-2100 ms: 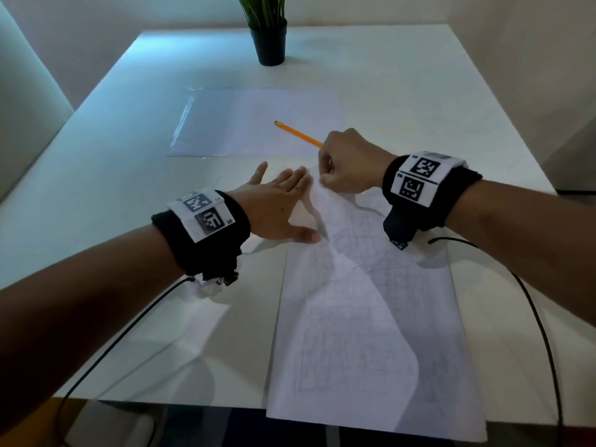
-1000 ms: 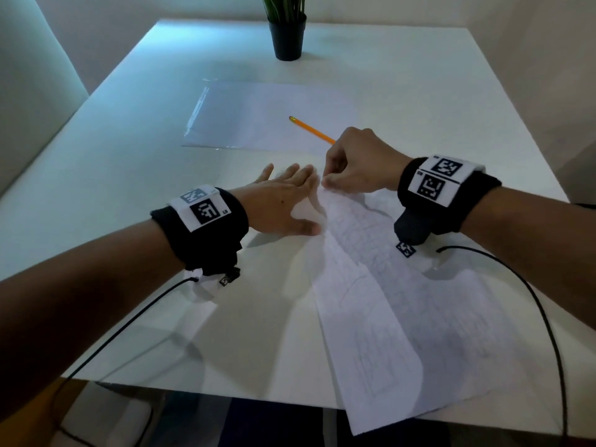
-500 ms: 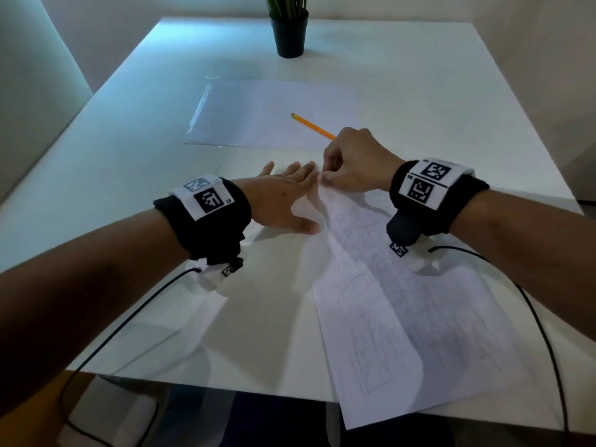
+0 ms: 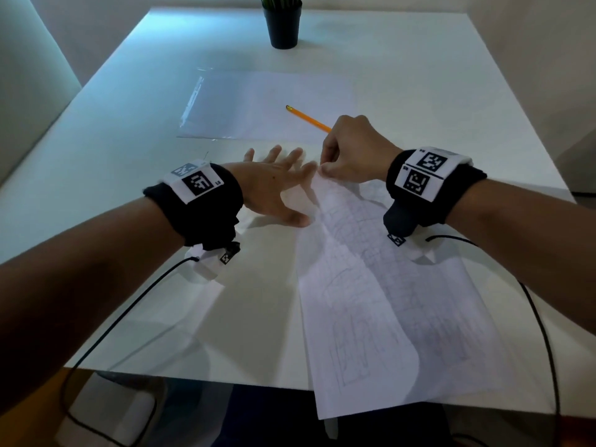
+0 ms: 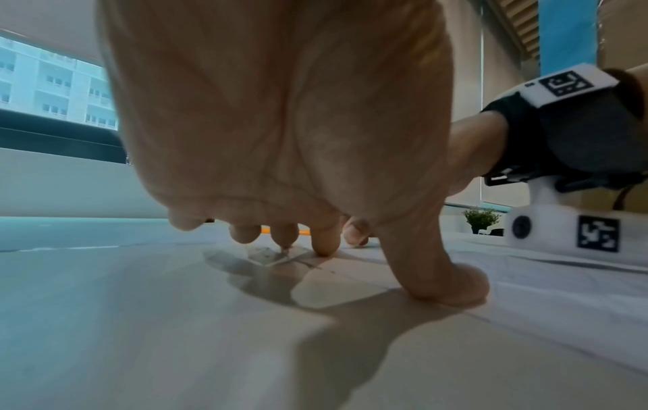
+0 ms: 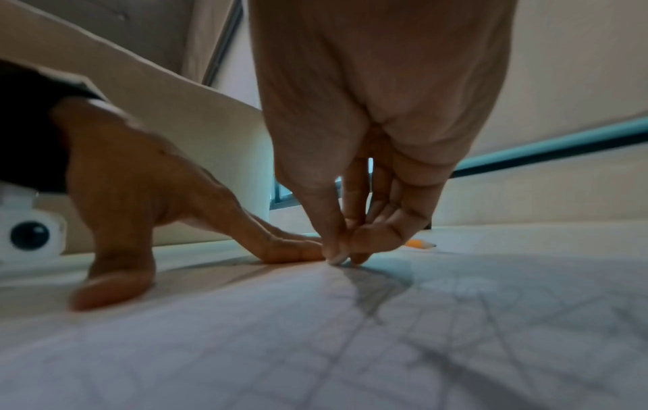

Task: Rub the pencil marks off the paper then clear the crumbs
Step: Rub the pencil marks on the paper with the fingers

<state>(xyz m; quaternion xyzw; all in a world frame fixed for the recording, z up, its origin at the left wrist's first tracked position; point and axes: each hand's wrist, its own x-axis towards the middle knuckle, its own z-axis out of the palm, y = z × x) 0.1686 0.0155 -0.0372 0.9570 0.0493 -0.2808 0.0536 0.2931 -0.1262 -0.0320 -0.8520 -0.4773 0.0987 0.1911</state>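
Paper: white sheet of paper covered in faint grey pencil grid and sketch lines [image 4: 380, 301], lying slantwise on the white table [image 4: 129, 156], its near corner hanging past the table's front edge.
Left hand: left hand [image 4: 274, 188] flat with fingers spread and straight, thumb tip and fingertips pressing the sheet's far left corner; holds nothing.
Right hand: right hand [image 4: 353, 153] curled, thumb and forefinger pinched together and touching the sheet's far edge. What sits in the pinch cannot be told; no eraser is plainly visible in any view.
Progress (judged): early. Pencil lines cover nearly the whole sheet, and only the far edge is being worked. No crumbs can be made out, so the crumb clearing looks not yet due.
Left to do (judged): rub out most of the markings, then sweep off the debris.
Head view only: full extent of the sheet and its markings; orange pencil [image 4: 308, 118] beyond the right hand, lying partly on a clear plastic sleeve holding a blank sheet [image 4: 258, 104]; black pot with a green plant [image 4: 283, 25] at the far end.
Left wrist view only: left fingertips [image 5: 324, 244] planted on the table and the sheet's far corner, thumb down on the paper.
Right wrist view only: the pinch seen close, its tips meeting on the paper; sharpened pencil point [image 6: 420, 244] just behind the fingers.
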